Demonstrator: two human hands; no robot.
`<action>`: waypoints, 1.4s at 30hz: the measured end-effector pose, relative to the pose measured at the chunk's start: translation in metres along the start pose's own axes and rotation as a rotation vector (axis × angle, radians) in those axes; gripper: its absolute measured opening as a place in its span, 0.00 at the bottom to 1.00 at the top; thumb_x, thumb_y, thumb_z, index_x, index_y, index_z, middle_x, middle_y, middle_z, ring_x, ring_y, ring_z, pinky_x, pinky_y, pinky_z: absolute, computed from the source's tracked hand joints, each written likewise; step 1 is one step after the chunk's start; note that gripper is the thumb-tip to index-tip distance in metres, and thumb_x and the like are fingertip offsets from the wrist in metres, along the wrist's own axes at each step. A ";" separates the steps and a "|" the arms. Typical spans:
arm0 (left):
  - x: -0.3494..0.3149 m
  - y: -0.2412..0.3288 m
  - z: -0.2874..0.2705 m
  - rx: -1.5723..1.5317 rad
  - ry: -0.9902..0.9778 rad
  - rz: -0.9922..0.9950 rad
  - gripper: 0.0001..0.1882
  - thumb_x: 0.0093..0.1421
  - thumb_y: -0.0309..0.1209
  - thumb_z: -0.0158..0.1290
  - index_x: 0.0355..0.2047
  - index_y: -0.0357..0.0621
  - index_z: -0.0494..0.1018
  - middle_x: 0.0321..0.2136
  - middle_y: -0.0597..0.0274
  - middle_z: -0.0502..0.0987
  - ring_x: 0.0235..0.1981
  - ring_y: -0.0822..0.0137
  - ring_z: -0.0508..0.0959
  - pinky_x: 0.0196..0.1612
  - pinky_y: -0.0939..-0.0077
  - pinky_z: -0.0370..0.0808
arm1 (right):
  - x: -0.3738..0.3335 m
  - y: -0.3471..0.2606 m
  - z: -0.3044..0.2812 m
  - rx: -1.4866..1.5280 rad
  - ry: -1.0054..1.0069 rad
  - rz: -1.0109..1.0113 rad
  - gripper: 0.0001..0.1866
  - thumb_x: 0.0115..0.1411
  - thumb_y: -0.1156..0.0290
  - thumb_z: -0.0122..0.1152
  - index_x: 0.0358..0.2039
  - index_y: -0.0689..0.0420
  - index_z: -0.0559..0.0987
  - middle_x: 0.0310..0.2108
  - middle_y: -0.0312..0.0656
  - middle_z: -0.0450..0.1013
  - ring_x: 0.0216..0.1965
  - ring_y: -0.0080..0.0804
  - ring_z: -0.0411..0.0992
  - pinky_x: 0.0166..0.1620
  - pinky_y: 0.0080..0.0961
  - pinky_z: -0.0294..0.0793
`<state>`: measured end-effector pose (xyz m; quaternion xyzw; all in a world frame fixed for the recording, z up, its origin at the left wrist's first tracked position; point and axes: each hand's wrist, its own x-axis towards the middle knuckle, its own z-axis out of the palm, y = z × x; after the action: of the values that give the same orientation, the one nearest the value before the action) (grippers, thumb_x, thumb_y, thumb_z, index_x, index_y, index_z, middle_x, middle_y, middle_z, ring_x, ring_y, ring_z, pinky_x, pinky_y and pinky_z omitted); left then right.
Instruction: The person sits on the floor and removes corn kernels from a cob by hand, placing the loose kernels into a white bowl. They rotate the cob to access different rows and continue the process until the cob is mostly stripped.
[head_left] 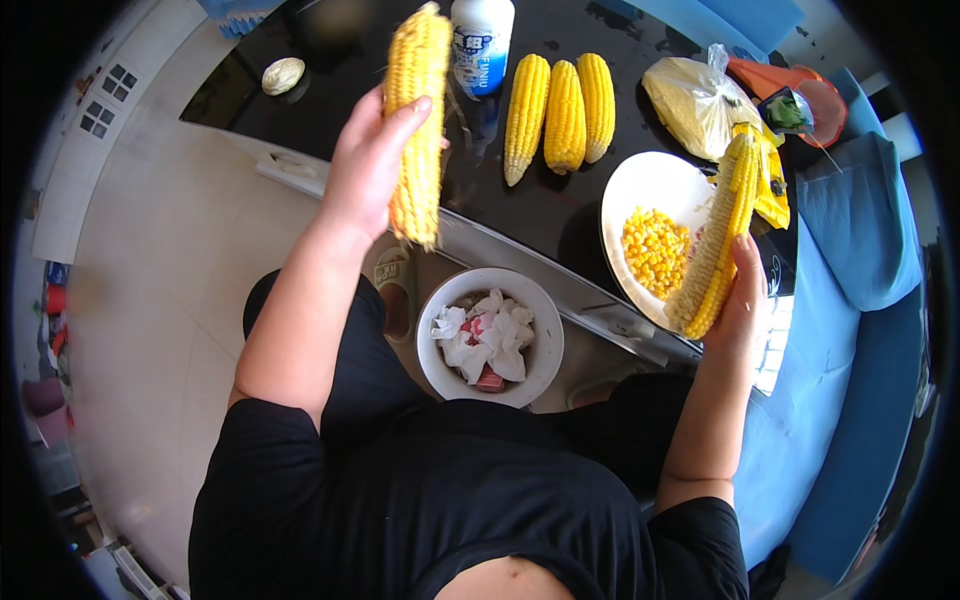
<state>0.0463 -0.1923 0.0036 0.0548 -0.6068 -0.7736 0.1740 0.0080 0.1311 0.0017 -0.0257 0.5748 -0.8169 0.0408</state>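
Note:
My left hand (372, 165) is closed around a full ear of corn (417, 140), held upright above the table's near edge. In my right hand (738, 300) is a partly stripped corn cob (722, 235), tilted over the white bowl (622, 185). Pale bare rows run along its left side, while yellow kernels stay on its right side. Loose corn kernels (655, 252) lie inside that bowl. Between my hands, three whole ears of corn (564, 115) rest side by side on the black table (480, 205).
A white bottle (481, 50) with a blue label stands behind the left ear. At the back right are a clear plastic bag (700, 105) and a yellow packet (772, 185). A white bin (428, 345) with crumpled tissues sits between my legs. A blue sofa (810, 400) borders the right side.

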 end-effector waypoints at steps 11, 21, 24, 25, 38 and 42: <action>0.049 -0.058 -0.043 1.159 0.153 -0.027 0.30 0.51 0.38 0.55 0.53 0.41 0.60 0.45 0.46 0.69 0.47 0.54 0.71 0.49 0.66 0.68 | -0.004 -0.003 -0.003 -0.004 -0.012 0.045 0.21 0.57 0.66 0.49 0.48 0.64 0.67 0.38 0.43 0.70 0.38 0.27 0.70 0.42 0.20 0.70; 0.016 -0.018 0.039 1.126 0.002 0.674 0.10 0.53 0.31 0.55 0.31 0.35 0.74 0.40 0.53 0.71 0.38 0.58 0.73 0.43 0.70 0.71 | -0.010 -0.009 -0.006 0.244 -0.078 0.182 0.20 0.58 0.66 0.50 0.48 0.64 0.66 0.37 0.41 0.69 0.36 0.25 0.70 0.40 0.20 0.70; -0.004 -0.005 0.094 0.760 -0.329 0.597 0.06 0.57 0.23 0.48 0.30 0.32 0.73 0.37 0.58 0.71 0.37 0.70 0.72 0.40 0.79 0.71 | -0.008 -0.006 -0.012 0.339 -0.105 0.195 0.19 0.59 0.65 0.49 0.48 0.63 0.67 0.37 0.42 0.69 0.37 0.26 0.70 0.40 0.21 0.71; -0.006 -0.004 0.110 0.743 -0.372 0.632 0.06 0.58 0.23 0.47 0.31 0.33 0.72 0.36 0.59 0.71 0.35 0.72 0.72 0.38 0.81 0.70 | -0.009 -0.009 -0.010 0.357 -0.101 0.199 0.19 0.60 0.65 0.48 0.48 0.62 0.67 0.37 0.42 0.69 0.37 0.26 0.70 0.40 0.22 0.71; -0.016 -0.043 0.204 0.072 -0.553 0.005 0.11 0.61 0.34 0.48 0.32 0.41 0.61 0.23 0.68 0.67 0.24 0.83 0.65 0.27 0.89 0.64 | -0.024 -0.003 -0.021 0.196 -0.196 0.065 0.22 0.63 0.62 0.45 0.54 0.61 0.62 0.44 0.38 0.67 0.44 0.21 0.65 0.47 0.18 0.64; -0.015 -0.058 0.205 0.086 -0.579 0.045 0.09 0.61 0.31 0.47 0.32 0.39 0.61 0.26 0.66 0.68 0.26 0.82 0.66 0.31 0.88 0.66 | -0.027 -0.004 -0.028 0.196 -0.197 0.084 0.24 0.63 0.61 0.45 0.54 0.63 0.61 0.44 0.39 0.67 0.45 0.22 0.65 0.48 0.20 0.64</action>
<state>-0.0120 0.0135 -0.0010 -0.1744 -0.6644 -0.7267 0.0086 0.0326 0.1610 -0.0042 -0.0778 0.4861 -0.8601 0.1334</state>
